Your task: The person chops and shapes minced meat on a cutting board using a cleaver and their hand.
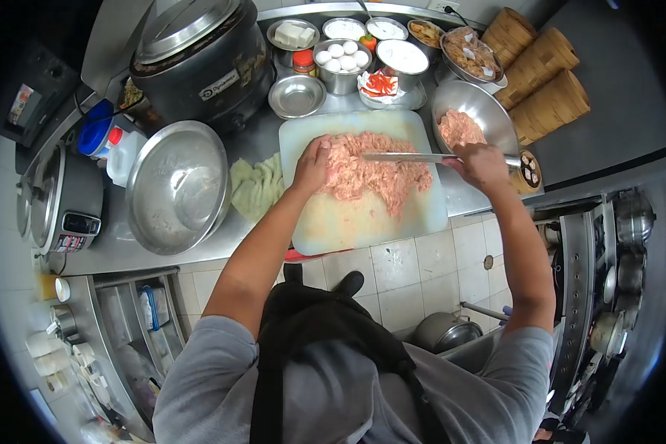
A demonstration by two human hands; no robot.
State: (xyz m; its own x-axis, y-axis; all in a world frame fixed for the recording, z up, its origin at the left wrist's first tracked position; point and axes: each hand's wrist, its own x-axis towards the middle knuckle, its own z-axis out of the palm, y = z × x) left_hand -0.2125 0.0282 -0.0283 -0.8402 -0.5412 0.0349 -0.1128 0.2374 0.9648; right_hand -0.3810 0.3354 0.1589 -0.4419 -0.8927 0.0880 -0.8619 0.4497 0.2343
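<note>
A wide heap of pale pink minced meat (374, 174) lies on the white cutting board (333, 229). Against the heap's left edge rests my left hand (314, 164), its fingers stretched along the meat and grasping nothing. My right hand (483, 166) is closed around the handle of a knife (411, 157). The long blade points left across the top of the heap and shows almost edge-on, so its full shape is hidden. Just beyond my right hand, a steel bowl (499, 118) holds more minced meat (460, 129).
Left of the board are a green cloth (257, 185) and a large steel basin (179, 189). Behind stand a black cooker (207, 74), a bowl of eggs (340, 83), sliced red peppers (381, 84) and a shallow steel dish (297, 98). Bamboo steamers (547, 107) line the right.
</note>
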